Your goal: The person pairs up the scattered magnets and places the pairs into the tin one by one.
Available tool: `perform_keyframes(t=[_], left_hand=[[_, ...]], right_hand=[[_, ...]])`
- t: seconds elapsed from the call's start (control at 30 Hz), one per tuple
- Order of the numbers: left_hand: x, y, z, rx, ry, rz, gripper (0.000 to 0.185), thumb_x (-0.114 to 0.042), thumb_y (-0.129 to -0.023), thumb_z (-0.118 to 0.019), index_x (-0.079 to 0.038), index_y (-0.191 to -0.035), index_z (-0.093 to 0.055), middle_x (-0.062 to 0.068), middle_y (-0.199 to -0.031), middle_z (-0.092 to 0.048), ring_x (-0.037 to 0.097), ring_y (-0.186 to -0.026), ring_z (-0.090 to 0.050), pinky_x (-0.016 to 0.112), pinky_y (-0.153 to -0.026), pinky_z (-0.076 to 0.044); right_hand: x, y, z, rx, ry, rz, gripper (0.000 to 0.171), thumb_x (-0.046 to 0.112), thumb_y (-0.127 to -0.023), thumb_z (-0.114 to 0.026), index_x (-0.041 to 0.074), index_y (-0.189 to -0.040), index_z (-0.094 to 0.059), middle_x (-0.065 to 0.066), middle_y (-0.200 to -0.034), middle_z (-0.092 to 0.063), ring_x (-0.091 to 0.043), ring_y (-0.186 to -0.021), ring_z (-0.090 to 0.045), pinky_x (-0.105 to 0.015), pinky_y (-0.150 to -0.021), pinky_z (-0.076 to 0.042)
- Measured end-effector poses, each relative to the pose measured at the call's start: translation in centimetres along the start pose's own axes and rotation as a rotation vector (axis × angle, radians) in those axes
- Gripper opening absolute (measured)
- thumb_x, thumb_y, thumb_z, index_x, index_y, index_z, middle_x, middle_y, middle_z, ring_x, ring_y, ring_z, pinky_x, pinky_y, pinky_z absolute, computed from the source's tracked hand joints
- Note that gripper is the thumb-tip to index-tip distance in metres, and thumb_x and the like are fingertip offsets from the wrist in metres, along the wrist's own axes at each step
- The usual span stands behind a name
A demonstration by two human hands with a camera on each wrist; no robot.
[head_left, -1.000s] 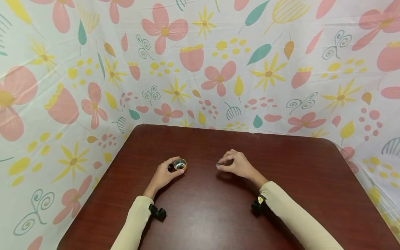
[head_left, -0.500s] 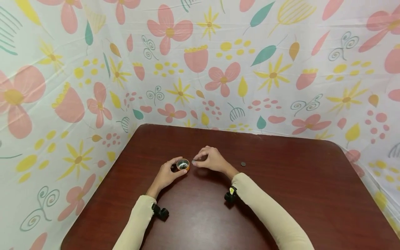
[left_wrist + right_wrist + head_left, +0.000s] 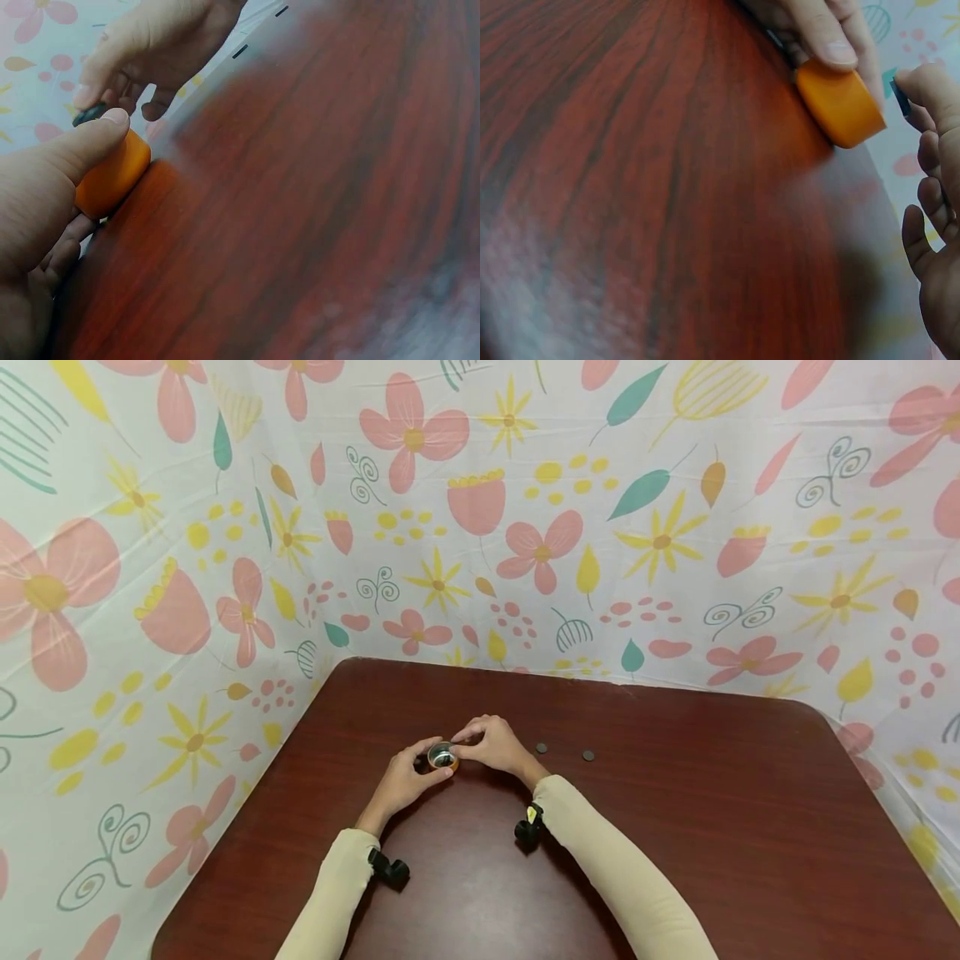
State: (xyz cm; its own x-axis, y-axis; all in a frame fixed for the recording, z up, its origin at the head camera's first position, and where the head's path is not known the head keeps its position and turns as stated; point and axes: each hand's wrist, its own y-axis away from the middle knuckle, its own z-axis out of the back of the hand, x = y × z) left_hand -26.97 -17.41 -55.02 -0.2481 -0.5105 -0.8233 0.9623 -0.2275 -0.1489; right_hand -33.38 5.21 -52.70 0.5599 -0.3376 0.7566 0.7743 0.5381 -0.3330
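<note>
My left hand [image 3: 401, 778] grips a small round orange container [image 3: 116, 176] that stands on the table, thumb on its near side and fingers around the far side. Its top is uncovered, showing a shiny silver inside [image 3: 441, 752] with something dark at the bottom. At the container's right rim is my right hand [image 3: 495, 746], pinching a small dark disc [image 3: 901, 97] between thumb and fingertips. In the right wrist view the disc is just above the rim.
Two dark round discs, a nearer one [image 3: 542, 748] and a farther one [image 3: 588, 756], lie on the dark red-brown table [image 3: 720, 810] right of my hands. A small black object [image 3: 421, 761] is by my left palm. Flower-patterned cloth [image 3: 480, 560] hangs behind.
My right hand has moved left with the disc to the container's rim, leaving the two discs on the table in sight. My left hand keeps its grip on the container.
</note>
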Motion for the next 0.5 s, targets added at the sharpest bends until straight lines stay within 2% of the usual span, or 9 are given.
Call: perform_keyframes(t=[0.2, 0.5], left_hand=[[-0.15, 0.00, 0.05, 0.002, 0.002, -0.008, 0.068, -0.040, -0.090, -0.080, -0.017, -0.149, -0.055, 0.002, -0.142, -0.061, 0.024, -0.117, -0.062, 0.049, -0.098, -0.050], [-0.14, 0.00, 0.08, 0.001, -0.007, -0.018, 0.069, -0.041, -0.090, -0.079, -0.015, -0.149, -0.054, 0.002, -0.143, -0.060, 0.025, -0.122, -0.060, 0.050, -0.101, -0.048]], right_hand=[[-0.05, -0.14, -0.69, 0.036, -0.010, 0.030, 0.019, 0.029, -0.087, -0.084, 0.016, -0.102, -0.084, 0.009, -0.096, -0.075, -0.011, -0.090, -0.059, -0.034, -0.079, -0.049], [0.25, -0.16, -0.85, 0.056, -0.011, 0.019, 0.020, 0.025, -0.087, -0.085, 0.016, -0.105, -0.083, 0.009, -0.096, -0.074, -0.012, -0.090, -0.059, -0.032, -0.077, -0.051]])
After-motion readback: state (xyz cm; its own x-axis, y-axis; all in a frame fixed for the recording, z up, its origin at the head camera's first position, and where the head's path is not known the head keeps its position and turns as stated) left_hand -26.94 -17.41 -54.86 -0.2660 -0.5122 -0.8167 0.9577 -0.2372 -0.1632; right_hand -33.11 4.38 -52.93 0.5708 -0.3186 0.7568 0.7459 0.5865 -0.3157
